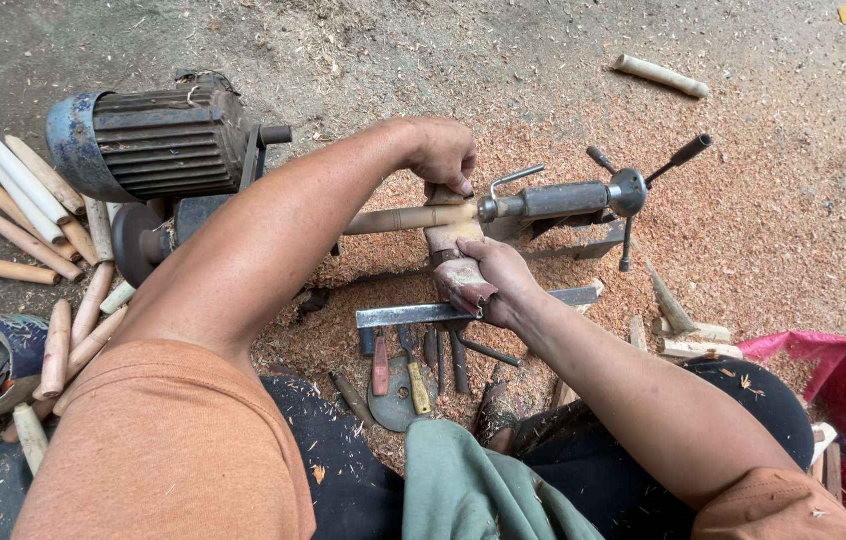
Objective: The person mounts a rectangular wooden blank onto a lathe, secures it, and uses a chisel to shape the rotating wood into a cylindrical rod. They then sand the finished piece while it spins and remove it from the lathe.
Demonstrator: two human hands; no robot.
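A person seated on a sawdust-strewn floor (763, 220) works a pale, slender turned-wood spindle (408, 218) mounted on a small ground-level lathe. The spindle's long axis runs left to right across the view, from the blue-grey ribbed electric motor (158, 140) and its dark drive wheel (133, 243) on the left to the grey metal tailstock with spoked handwheel (583, 198) on the right.

Both hands meet at the spindle's right end, just short of the tailstock point. The left hand (443, 152) reaches over from above, its fingers curled down on a worn strip of tan abrasive paper (448, 240) that wraps over the wood. The right hand (493, 285) sits just below and nearer the person, closed around the strip's lower, reddish end, so the spindle lies between the two grips, above the right and under the left. The left hand is the one touching nearer the wood itself; whether bare fingertips meet the spindle cannot be told.

Below the hands a flat grey steel tool-rest bar (413, 313) lies parallel to the spindle, with a row of dark-handled chisels (423, 365) beside it. Finished pale wooden handles (28, 205) lie heaped left of the motor; another lone turned piece (661, 76) rests well apart at upper right.
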